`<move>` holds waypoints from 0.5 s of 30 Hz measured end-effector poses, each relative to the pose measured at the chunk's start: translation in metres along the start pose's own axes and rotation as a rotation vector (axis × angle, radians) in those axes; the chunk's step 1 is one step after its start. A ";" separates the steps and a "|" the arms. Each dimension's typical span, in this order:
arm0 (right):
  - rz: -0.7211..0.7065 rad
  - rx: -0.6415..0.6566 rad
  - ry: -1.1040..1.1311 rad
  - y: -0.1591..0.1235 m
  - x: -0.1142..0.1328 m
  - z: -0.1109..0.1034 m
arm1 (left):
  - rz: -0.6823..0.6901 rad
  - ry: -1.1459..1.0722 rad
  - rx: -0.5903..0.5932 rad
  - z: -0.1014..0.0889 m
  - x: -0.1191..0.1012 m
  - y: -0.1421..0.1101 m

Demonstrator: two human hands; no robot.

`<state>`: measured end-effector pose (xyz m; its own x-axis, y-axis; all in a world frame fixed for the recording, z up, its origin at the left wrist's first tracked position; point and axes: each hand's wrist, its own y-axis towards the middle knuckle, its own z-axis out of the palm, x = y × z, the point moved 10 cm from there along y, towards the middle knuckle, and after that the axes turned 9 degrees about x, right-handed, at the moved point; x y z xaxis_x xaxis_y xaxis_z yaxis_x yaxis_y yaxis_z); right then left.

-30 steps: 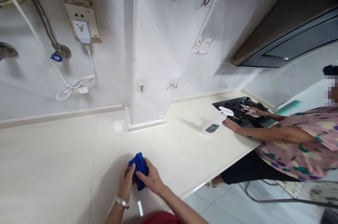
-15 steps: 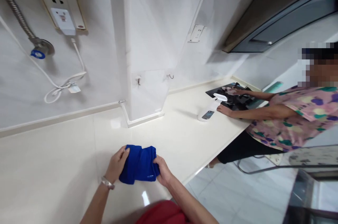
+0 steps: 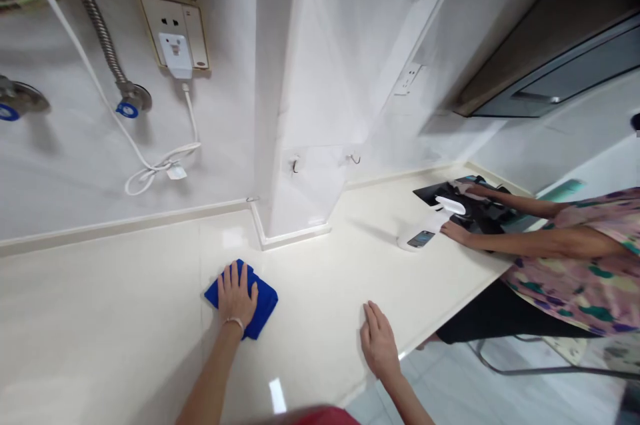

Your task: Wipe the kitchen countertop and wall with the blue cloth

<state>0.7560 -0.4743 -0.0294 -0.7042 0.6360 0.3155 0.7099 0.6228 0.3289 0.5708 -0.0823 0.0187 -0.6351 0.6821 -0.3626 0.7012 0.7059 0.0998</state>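
Note:
A folded blue cloth (image 3: 264, 301) lies flat on the pale countertop (image 3: 320, 305), turned at an angle. My left hand (image 3: 237, 298) rests palm down on top of it with the fingers stretched out, covering its middle. Well to the right, my right hand (image 3: 379, 341) is on the counter near its front edge, fingers extended and close together, holding nothing. Further right stands a white spray bottle (image 3: 423, 228) with a dark label, out of reach of both hands.
A co-worker (image 3: 560, 265) in a patterned top leans over a black stove (image 3: 487, 215) at the counter's far end, one hand on a cloth. A wall pillar (image 3: 315, 191) juts onto the counter. A looped white cable (image 3: 163, 168) hangs from a socket (image 3: 175, 28).
The blue cloth, held up between both hands before, is now down on the counter under my left hand. My right hand has let go and moved right to the counter. The view has shifted left.

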 end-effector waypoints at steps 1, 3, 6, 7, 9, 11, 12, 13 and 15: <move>0.000 -0.005 -0.031 -0.002 -0.002 0.002 | 0.004 0.019 -0.030 0.007 -0.004 -0.006; 0.004 -0.015 -0.065 -0.005 -0.003 0.005 | 0.016 0.036 -0.063 0.015 -0.007 -0.013; 0.002 -0.027 -0.064 -0.006 -0.002 0.007 | 0.055 0.013 -0.033 0.023 -0.008 -0.019; -0.001 -0.032 -0.056 -0.006 -0.001 0.006 | 0.056 0.002 -0.028 0.025 -0.009 -0.022; 0.000 -0.043 -0.037 -0.006 -0.001 0.004 | 0.009 -0.032 -0.044 0.027 -0.011 -0.030; 0.011 -0.050 -0.016 -0.006 -0.001 0.001 | -0.078 -0.082 -0.084 0.031 -0.014 -0.038; 0.016 -0.050 -0.003 -0.006 0.000 0.000 | -0.117 -0.104 -0.107 0.033 -0.015 -0.041; 0.023 -0.050 0.009 -0.006 0.000 -0.001 | -0.144 -0.119 -0.126 0.035 -0.018 -0.042; 0.035 -0.042 0.031 -0.005 0.002 -0.002 | -0.150 -0.122 -0.145 0.037 -0.022 -0.036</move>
<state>0.7509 -0.4775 -0.0283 -0.6796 0.6421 0.3548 0.7333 0.5802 0.3545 0.5720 -0.1298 -0.0108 -0.6784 0.5455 -0.4920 0.5425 0.8237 0.1653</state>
